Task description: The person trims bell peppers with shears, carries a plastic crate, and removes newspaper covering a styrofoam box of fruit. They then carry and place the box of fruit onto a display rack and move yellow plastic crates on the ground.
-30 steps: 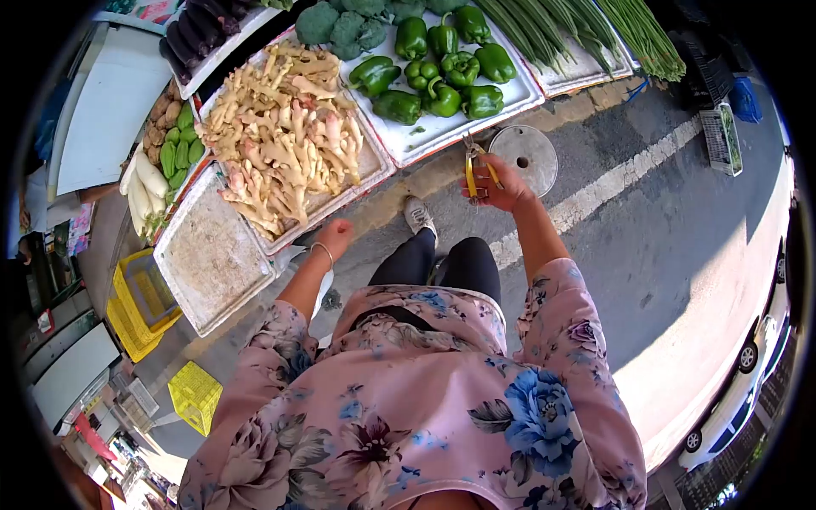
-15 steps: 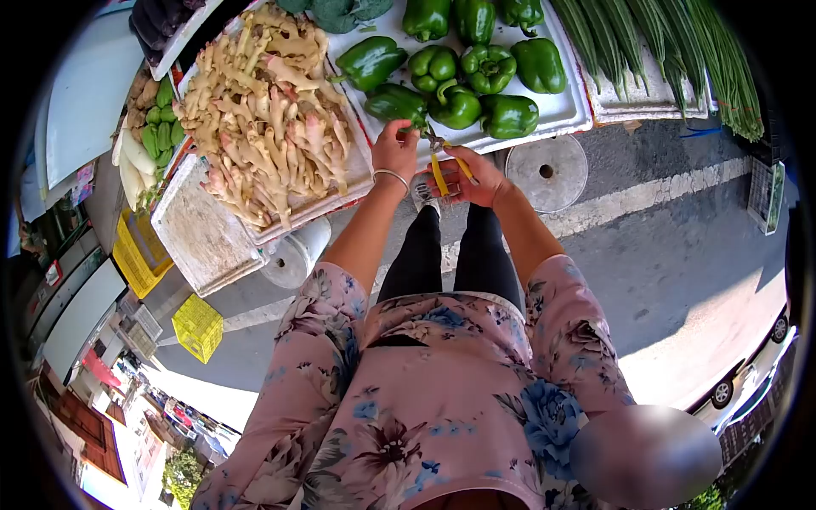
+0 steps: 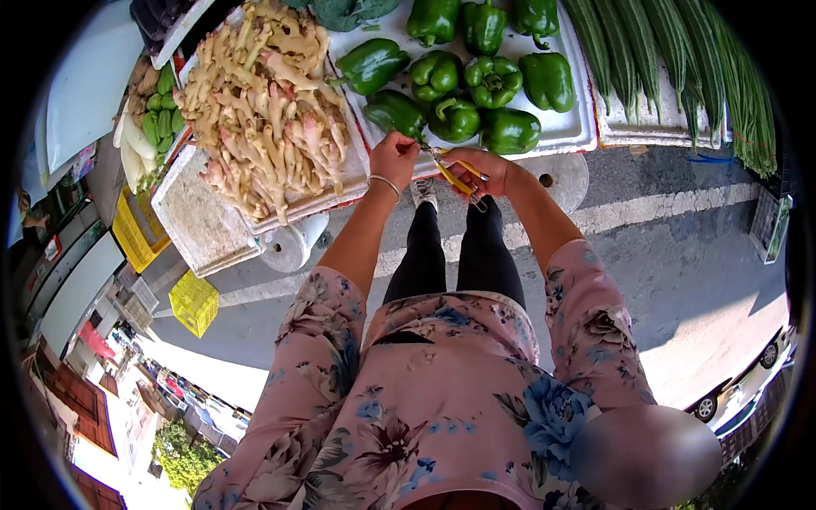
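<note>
At the front edge of the white pepper tray (image 3: pixel 567 138), my left hand (image 3: pixel 394 161) is closed in a pinch beside the stem end of a green pepper (image 3: pixel 395 113); what its fingertips hold is too small to make out. My right hand (image 3: pixel 488 172) is wrapped round yellow-handled pliers or snips (image 3: pixel 460 177). Their metal tips point left and reach close to my left fingertips. Several more green peppers (image 3: pixel 454 120) lie on the tray just beyond both hands.
Ginger (image 3: pixel 270 110) is heaped on the left tray, with a bare dirty tray (image 3: pixel 201 219) beside it. Ridged green gourds (image 3: pixel 633 51) and long beans (image 3: pixel 742 93) lie right. A round stool (image 3: pixel 564 180) stands under the tray; yellow crates (image 3: pixel 195 303) are at the left.
My left hand has moved right and forward from over the ginger tray's front edge to the pepper. My right hand has brought the yellow-handled tool left to it, and its handles look closer together.
</note>
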Demonstrator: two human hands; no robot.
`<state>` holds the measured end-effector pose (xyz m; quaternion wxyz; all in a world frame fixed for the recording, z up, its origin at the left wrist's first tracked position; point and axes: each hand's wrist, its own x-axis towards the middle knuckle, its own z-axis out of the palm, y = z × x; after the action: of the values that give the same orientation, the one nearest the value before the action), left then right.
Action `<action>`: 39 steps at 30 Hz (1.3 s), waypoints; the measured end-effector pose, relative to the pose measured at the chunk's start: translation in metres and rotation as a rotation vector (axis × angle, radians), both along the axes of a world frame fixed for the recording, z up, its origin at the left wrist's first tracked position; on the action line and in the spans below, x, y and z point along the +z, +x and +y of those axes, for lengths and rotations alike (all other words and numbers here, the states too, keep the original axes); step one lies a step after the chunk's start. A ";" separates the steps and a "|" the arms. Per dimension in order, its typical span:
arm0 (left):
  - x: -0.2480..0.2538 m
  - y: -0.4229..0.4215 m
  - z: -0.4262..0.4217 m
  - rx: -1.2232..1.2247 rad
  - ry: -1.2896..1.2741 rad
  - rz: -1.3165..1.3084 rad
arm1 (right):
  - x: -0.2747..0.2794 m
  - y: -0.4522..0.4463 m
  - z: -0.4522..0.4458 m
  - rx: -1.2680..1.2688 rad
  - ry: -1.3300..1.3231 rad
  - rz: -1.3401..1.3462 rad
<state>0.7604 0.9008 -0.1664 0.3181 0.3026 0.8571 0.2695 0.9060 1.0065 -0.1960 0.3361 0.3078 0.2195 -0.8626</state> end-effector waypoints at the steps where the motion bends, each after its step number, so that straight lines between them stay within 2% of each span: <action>1: -0.002 -0.001 -0.001 0.002 0.014 -0.008 | 0.002 -0.001 -0.001 0.001 -0.003 0.000; 3: -0.006 -0.004 -0.002 0.006 0.025 -0.015 | 0.004 -0.002 -0.005 -0.244 0.092 -0.045; 7: -0.001 -0.001 0.002 0.058 0.032 -0.064 | -0.003 -0.005 -0.010 -0.147 0.076 -0.161; 9: 0.007 0.000 0.006 0.064 0.027 -0.046 | 0.003 0.001 -0.023 -0.149 0.311 -0.135; 10: 0.009 -0.002 0.006 0.205 0.033 -0.204 | 0.014 0.005 -0.025 -0.149 0.309 -0.135; 11: 0.012 -0.005 0.007 0.346 0.038 -0.361 | 0.025 0.011 -0.025 -0.182 0.201 -0.117; 12: 0.016 -0.006 0.012 0.339 0.037 -0.363 | 0.035 0.016 -0.026 -0.220 0.095 -0.101; 13: 0.020 -0.008 0.018 0.456 0.127 -0.526 | 0.034 0.022 -0.029 -0.322 0.021 0.005; 14: 0.023 -0.009 0.025 0.573 0.218 -0.688 | 0.039 0.026 -0.031 -0.329 0.021 0.003; 15: 0.029 -0.010 0.035 0.466 0.161 -0.600 | 0.047 0.028 -0.031 -0.528 -0.173 0.037; 16: 0.030 -0.011 0.045 0.459 0.159 -0.603 | 0.050 0.030 -0.030 -0.725 -0.369 0.072; 17: 0.029 -0.011 0.056 0.235 0.132 -0.414 | 0.044 0.031 -0.028 -0.787 -0.490 0.174; 20: 0.032 -0.012 0.091 -0.352 0.035 0.072 | 0.046 0.023 -0.020 -0.857 -0.575 0.211; 21: 0.029 -0.013 0.099 -0.499 0.015 0.155 | 0.040 0.019 -0.020 -0.838 -0.599 0.220; 22: 0.026 -0.013 0.107 -0.509 0.010 0.153 | 0.034 0.017 -0.018 -0.849 -0.604 0.219; 24: 0.025 -0.013 0.120 -0.832 -0.193 0.323 | 0.027 0.012 -0.016 -0.772 -0.589 0.226; 28: 0.030 -0.005 0.136 -0.909 -0.280 0.390 | 0.024 0.007 -0.008 -0.787 -0.585 0.226; 32: 0.030 -0.001 0.142 -0.936 -0.341 0.351 | 0.023 0.001 -0.004 -0.763 -0.578 0.186; 36: 0.025 -0.002 0.135 -0.908 -0.285 0.274 | 0.023 0.002 -0.014 -0.802 -0.563 0.153; 38: 0.022 -0.003 0.132 -0.954 -0.261 0.247 | 0.028 -0.001 -0.020 -0.840 -0.510 0.083; 39: 0.023 -0.003 0.132 -0.954 -0.261 0.244 | 0.026 -0.004 -0.024 -0.904 -0.365 0.029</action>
<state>0.7574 1.0324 -0.1431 0.3384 0.6473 0.6809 -0.0526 0.9021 0.9826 -0.1698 -0.0271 0.2962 -0.0861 -0.9508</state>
